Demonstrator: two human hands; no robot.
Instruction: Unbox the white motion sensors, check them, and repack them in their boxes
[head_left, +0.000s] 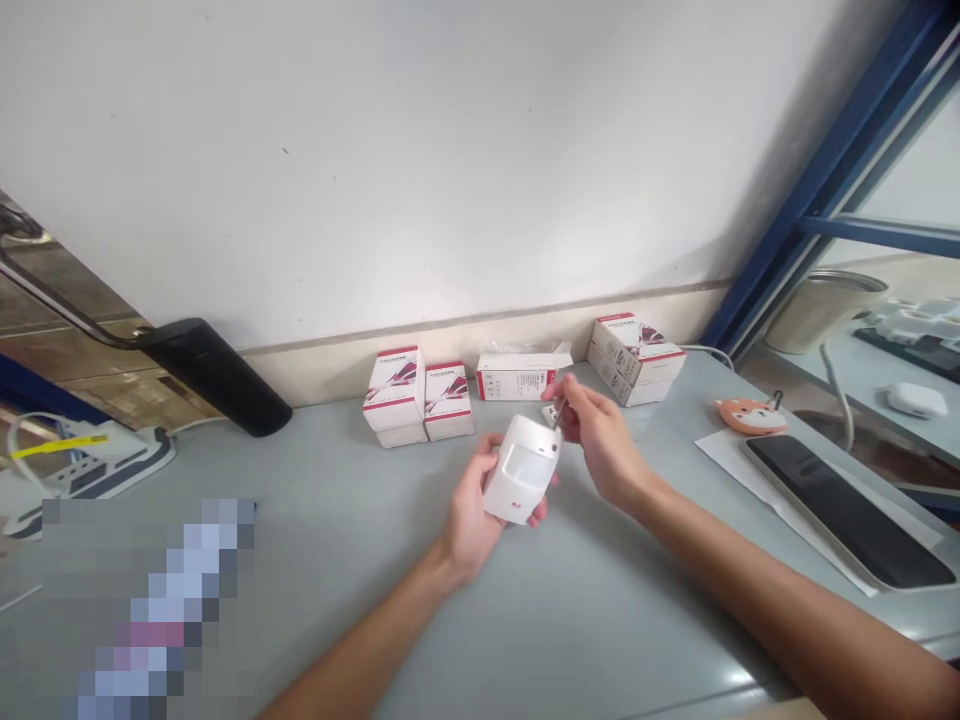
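Two hands are raised above a grey desk point(337, 580), and a white plastic motion sensor point(521, 470) is held in the air between them, over the middle of the desk. The sensor is gripped by the left hand point(469, 515), with the fingers closed around its back and lower edge and its lens side turned upward. A small screwdriver point(559, 414) is pinched between the thumb and forefinger of the right hand point(596, 435), while the remaining fingers are curled loosely, and its thin metal shaft is brought against the sensor's upper corner. Behind the hands, four white-and-red cartons point(517, 378) are set along the wall: a stacked pair is placed at the left, an opened carton lies in the middle, and another is tilted at the right. A dark smartphone point(847, 510) is laid on a white sheet of paper point(739, 465) at the right, with an orange fox-shaped pouch point(750, 415) just beside it. A black cylindrical object point(217, 375) is seen at the far edge on the left, near a white power strip point(90, 465). A pixelated patch point(150, 610) covers part of the lower left, and a blue window frame point(825, 170) is seen at the upper right.
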